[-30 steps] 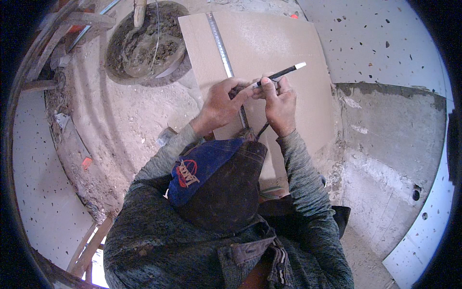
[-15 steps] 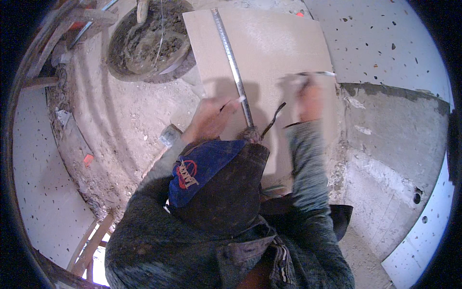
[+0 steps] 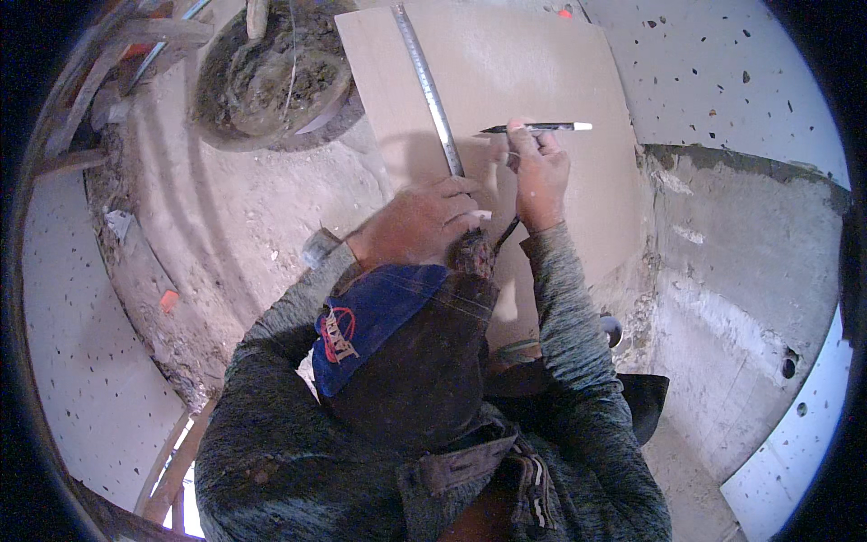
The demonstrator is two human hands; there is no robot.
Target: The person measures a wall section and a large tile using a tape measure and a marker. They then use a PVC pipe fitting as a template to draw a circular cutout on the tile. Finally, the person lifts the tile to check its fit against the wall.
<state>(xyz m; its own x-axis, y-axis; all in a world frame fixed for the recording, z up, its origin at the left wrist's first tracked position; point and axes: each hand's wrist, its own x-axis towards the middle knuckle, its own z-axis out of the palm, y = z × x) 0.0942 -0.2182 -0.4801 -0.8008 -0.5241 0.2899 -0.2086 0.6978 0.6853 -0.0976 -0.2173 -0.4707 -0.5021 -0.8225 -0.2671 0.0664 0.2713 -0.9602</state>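
Note:
My right hand (image 3: 540, 185) is closed round a slim black pen (image 3: 535, 127) with a white end. The pen lies nearly level above a large beige board or tile (image 3: 560, 77), its dark point toward the left. Across the board runs the silver blade of a tape measure (image 3: 424, 81), away from me. My left hand (image 3: 420, 221) curls over the blade's near end, beside the tape's dark, partly hidden case (image 3: 476, 253). A small white piece (image 3: 482, 215) shows at the left fingertips; its kind is unclear. A dark strap (image 3: 508, 233) lies between my hands.
A round tub (image 3: 212, 117) of wet, grey-brown mortar stands at the far left, with a handle in it. Speckled white slabs (image 3: 704, 72) and a rough cement block (image 3: 741, 271) border the right. A wooden frame (image 3: 99, 72) stands at the upper left.
My right hand has moved left with the pen, whose point now faces the tape blade. My left hand has shifted slightly right and down, and its fingers now lie over the tape.

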